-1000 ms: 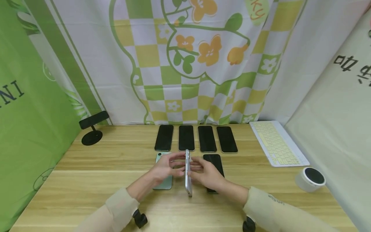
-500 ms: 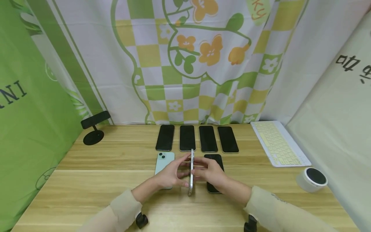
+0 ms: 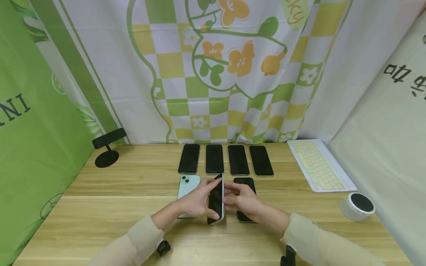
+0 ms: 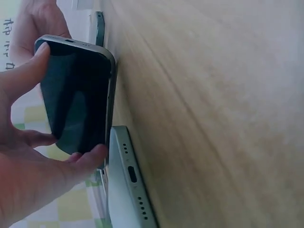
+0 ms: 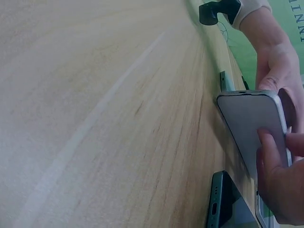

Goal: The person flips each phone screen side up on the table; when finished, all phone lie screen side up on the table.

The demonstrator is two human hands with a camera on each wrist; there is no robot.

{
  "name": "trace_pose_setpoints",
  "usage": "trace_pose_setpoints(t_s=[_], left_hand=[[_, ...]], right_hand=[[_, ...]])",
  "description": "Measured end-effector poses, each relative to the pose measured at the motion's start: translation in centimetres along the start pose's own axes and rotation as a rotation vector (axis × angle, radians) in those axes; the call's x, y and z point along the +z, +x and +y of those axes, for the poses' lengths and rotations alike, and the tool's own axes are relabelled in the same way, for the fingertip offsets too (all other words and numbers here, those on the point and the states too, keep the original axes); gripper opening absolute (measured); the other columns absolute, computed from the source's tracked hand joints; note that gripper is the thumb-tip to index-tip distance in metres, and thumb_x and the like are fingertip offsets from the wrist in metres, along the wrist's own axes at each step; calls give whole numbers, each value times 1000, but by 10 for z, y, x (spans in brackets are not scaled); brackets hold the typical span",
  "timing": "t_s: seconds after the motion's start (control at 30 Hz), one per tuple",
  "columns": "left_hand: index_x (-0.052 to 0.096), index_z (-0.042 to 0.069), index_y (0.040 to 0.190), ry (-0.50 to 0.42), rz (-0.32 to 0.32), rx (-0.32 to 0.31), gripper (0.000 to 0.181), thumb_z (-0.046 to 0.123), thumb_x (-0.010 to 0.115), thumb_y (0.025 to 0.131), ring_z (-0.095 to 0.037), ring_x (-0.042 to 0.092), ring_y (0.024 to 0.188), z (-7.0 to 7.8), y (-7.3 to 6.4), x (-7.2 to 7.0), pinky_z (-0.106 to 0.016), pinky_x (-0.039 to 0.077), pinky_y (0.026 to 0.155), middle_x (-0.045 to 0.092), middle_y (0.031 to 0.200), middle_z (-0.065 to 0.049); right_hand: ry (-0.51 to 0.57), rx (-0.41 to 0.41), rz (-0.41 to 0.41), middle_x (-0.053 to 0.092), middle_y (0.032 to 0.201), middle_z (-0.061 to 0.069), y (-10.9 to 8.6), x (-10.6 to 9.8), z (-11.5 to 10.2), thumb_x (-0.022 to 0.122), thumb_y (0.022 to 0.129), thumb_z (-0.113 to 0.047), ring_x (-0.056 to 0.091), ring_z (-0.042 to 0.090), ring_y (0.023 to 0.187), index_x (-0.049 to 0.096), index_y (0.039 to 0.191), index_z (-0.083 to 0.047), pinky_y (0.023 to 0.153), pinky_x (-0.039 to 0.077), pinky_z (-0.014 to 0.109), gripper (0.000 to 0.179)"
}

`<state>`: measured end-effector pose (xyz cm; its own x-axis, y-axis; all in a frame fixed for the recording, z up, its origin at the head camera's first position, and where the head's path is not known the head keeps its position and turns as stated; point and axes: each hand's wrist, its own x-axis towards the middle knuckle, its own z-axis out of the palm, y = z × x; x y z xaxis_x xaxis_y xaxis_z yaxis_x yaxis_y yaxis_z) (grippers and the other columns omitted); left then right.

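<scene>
A silver-edged phone (image 3: 215,202) is held between both hands, tilted on its long edge, its dark screen toward the left. My left hand (image 3: 197,201) grips it with the thumb at a lower corner of the screen (image 4: 78,95) and other fingers at the edges. My right hand (image 3: 245,199) holds it from the right, with a digit pressed on the pale back (image 5: 242,114); some of its fingers are hidden. A mint phone (image 3: 188,187) lies back up under the left hand. Beneath the right hand lies a dark-screened phone (image 3: 244,181).
Several dark-screened phones, such as the leftmost one (image 3: 189,159), form a row behind on the wooden table (image 3: 143,207). A black stand (image 3: 107,157) is at the far left. At right are a white keyboard (image 3: 317,166) and a white cylinder with a black top (image 3: 352,211).
The held phone has turned from nearly edge-on so its dark screen now shows to the left. My left thumb has come onto the screen's lower part. The other phones stay put.
</scene>
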<state>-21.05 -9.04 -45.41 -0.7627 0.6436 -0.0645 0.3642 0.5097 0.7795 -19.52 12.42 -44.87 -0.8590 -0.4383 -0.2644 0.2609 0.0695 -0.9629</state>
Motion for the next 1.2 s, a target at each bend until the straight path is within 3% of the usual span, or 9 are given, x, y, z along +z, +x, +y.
trace_pose_setpoints(t_s=[0.13,0.3,0.57,0.83,1.2], left_hand=[[27,6,165,132,-5,-20,111,27,93,78,-41,35,149,2,-1,1,-58,41,120,27,162,-26],[33,7,162,239,-26,-50,104,27,92,79,-41,31,152,3,-5,2,-57,42,120,25,166,-23],[35,10,162,391,-95,-113,97,31,88,84,-39,24,159,6,-4,2,-54,40,124,20,172,-20],[39,10,161,449,-120,-129,91,33,86,86,-37,25,160,9,-3,1,-52,39,125,22,173,-17],[36,13,163,490,-149,-171,90,38,82,89,-32,21,163,14,-2,-1,-50,37,127,20,175,-15]], right_hand=[[-16,1,37,58,136,31,1,0,2,59,96,7,70,14,101,39,152,14,88,65,30,60],[-24,26,86,61,129,26,3,2,7,58,93,11,68,10,94,40,150,16,86,65,31,60],[-59,66,123,59,136,32,-2,6,4,63,88,11,70,23,108,36,152,13,88,65,36,69],[-138,98,113,49,151,38,-11,8,-7,66,85,6,58,45,136,31,156,8,94,63,38,80],[-178,122,127,46,155,36,-12,12,-14,67,85,3,54,45,141,31,156,5,97,61,40,80]])
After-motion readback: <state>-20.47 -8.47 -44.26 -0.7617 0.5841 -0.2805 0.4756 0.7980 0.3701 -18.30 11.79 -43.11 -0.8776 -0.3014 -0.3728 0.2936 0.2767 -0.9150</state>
